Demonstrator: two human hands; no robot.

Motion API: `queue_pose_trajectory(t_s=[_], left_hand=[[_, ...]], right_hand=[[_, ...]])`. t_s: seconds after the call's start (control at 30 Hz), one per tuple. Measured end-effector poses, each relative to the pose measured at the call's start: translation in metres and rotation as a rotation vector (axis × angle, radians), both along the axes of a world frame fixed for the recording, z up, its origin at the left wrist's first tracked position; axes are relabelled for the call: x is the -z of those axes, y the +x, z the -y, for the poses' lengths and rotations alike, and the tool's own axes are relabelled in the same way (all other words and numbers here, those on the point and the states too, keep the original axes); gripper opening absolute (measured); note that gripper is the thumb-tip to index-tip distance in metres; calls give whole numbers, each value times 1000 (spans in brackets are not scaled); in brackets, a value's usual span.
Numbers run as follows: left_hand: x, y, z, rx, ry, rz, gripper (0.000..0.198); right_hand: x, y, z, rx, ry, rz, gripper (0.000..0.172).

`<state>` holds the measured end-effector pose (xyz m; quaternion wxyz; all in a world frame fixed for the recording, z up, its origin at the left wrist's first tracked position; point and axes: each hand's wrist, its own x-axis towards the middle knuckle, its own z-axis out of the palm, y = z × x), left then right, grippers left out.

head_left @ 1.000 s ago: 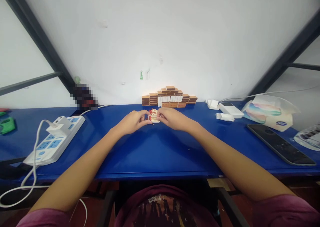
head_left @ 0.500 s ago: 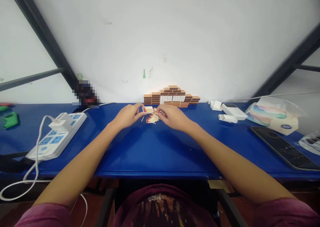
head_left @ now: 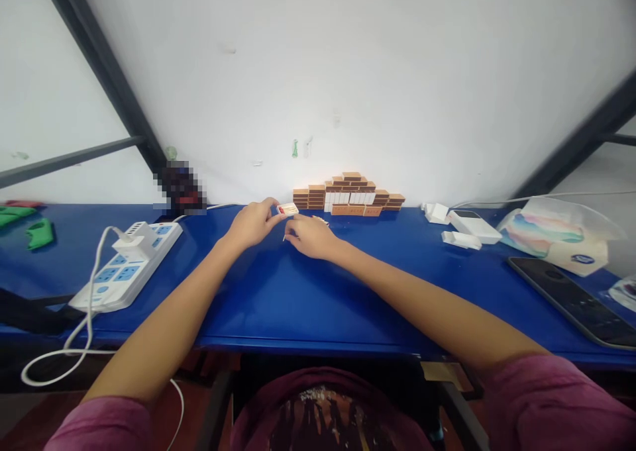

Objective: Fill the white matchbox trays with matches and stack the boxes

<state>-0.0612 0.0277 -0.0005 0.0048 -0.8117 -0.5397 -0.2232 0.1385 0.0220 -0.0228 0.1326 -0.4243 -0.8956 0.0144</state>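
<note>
Tray [head_left: 290, 210] sits in our left grip [head_left: 253, 224], clasped at its left end between thumb and fingers. Its long axis runs roughly left to right, red heads [head_left: 281, 210] toward that hand. Our right grip [head_left: 313, 237] is curled just nearer us, fingertips at a loose match [head_left: 284, 238]; we cannot tell whether they pinch it. It partly hides a match pile [head_left: 322, 220] on the counter [head_left: 298, 299], before stacked matchboxes [head_left: 350, 197].

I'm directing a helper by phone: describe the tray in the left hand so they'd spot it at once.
Find the stepped matchbox stack on the blue desk, before the white wall. Near its left end, the left hand pinches a small, pale tray. Unlike the stacked boxes, it is open to view, with red-headed matches inside.
</note>
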Motion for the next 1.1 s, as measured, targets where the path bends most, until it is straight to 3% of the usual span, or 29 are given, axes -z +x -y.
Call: queue_pose_trajectory(t_s=[0.17, 0.4, 0.53, 0.7, 0.93, 1.1], left_hand=[[-3, -5, -1, -93, 19, -43, 36], [-4, -9, -3, -107, 25, -40, 37], [-4, -8, -2, -97, 15, -40, 38], [-3, -3, 1, -83, 2, -43, 36], [-1, 3, 4, -51, -17, -42, 37], [2, 4, 3, 20, -31, -18, 35]], right_hand=[[-6, -20, -9, 219, -95, 24, 32], [-14, -36, 1, 236, -177, 83, 29], [-17, -23, 19, 173, -207, 152, 23], [-21, 0, 40, 184, -247, 154, 30], [-21, 29, 46, 84, -411, 64, 17], [-22, 44, 46, 39, -474, 51, 21]])
